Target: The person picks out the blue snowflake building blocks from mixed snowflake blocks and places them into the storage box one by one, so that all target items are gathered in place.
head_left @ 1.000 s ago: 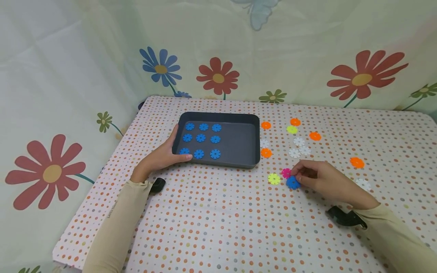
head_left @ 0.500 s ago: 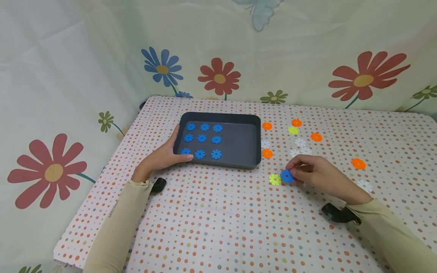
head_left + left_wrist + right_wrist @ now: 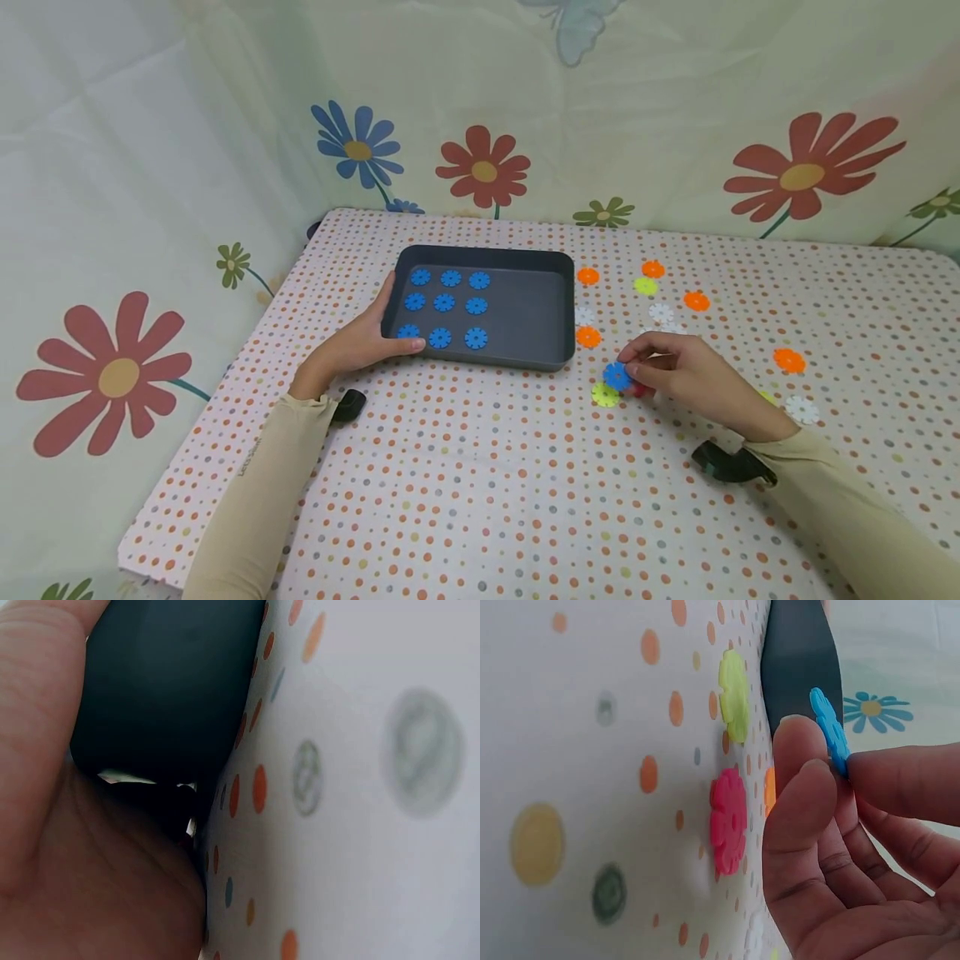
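Note:
A dark grey baking tray [image 3: 528, 312] lies on the dotted tablecloth with blue notched plastic discs [image 3: 444, 302] in rows on its left half. My left hand [image 3: 352, 343] grips the tray's left end, its thumb over the front rim near a corner disc. To the right of the tray, my right hand [image 3: 693, 379] pinches one blue notched disc [image 3: 617, 376] between thumb and fingers, held above the cloth in the right wrist view. Below it are a yellow disc [image 3: 605, 395] and a pink disc [image 3: 729, 821], the pink one mostly hidden in the head view.
Orange discs [image 3: 697, 301], white discs [image 3: 661, 313] and another yellow disc [image 3: 645, 287] are scattered right of the tray. Farther right are an orange disc [image 3: 790, 361] and a white disc [image 3: 802, 408]. A flower-printed curtain [image 3: 660, 100] stands behind the table.
My right hand has lifted the blue disc off the cloth and moved it left towards the tray, passing over the pink disc. The left hand and tray have stayed put.

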